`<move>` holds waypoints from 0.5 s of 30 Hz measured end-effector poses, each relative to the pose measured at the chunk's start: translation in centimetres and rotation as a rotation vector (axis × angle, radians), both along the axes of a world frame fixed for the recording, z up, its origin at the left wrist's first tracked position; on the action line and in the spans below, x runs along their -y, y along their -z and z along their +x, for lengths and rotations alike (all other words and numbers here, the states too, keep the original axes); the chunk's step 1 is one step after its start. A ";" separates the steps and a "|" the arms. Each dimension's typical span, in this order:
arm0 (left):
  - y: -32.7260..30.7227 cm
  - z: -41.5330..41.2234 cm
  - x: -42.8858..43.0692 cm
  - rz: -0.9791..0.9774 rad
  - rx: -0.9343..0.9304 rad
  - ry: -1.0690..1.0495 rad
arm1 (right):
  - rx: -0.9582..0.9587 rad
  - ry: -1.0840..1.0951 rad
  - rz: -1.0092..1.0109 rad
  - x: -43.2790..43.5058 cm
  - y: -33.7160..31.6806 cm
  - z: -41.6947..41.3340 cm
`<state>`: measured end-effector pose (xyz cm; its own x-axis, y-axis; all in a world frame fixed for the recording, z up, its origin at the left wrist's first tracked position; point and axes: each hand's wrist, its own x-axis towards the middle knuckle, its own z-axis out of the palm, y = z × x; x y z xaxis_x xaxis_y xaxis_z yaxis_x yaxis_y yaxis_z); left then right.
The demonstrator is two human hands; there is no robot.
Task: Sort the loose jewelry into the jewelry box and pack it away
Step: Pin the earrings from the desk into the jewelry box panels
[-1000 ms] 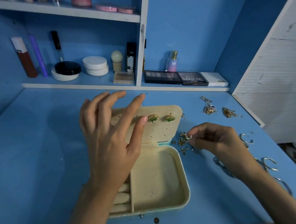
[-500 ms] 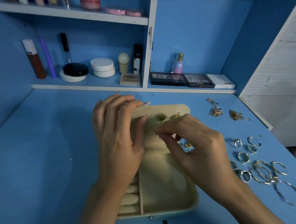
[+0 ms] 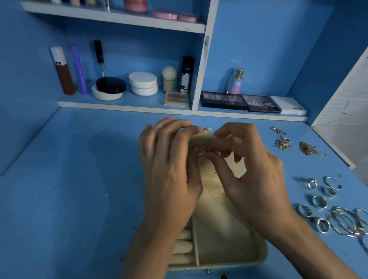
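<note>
box lid [image 3: 201,139] mostly hidden, pinched piece [image 3: 201,154] perhaps earring

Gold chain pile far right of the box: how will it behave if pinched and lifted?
The gold chain pile is a loose tangle, so it likely dangles limp and may snag. It looks fine and thin, so probably very light. Pushed, it would likely smear across the blue tabletop rather than roll.

I saw both hands meet over the open jewelry box [image 3: 229,245]. My right hand [image 3: 251,177] pinched a tiny earring [image 3: 201,154] against the lid beside my left hand [image 3: 171,173]. Silver rings [image 3: 320,201] lay nearby.
</note>
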<state>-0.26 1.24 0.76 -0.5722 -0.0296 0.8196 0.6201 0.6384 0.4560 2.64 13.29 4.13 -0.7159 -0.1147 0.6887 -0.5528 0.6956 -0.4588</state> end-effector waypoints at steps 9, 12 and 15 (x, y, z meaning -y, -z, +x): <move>0.0 0.0 0.0 -0.009 0.009 -0.018 | 0.004 0.019 0.072 -0.1 0.0 -0.1; 0.0 0.1 0.0 -0.011 0.009 -0.023 | -0.006 0.026 0.061 -0.2 0.1 0.0; 0.0 0.0 0.0 -0.012 0.007 -0.020 | -0.020 0.012 0.053 0.0 0.3 -0.1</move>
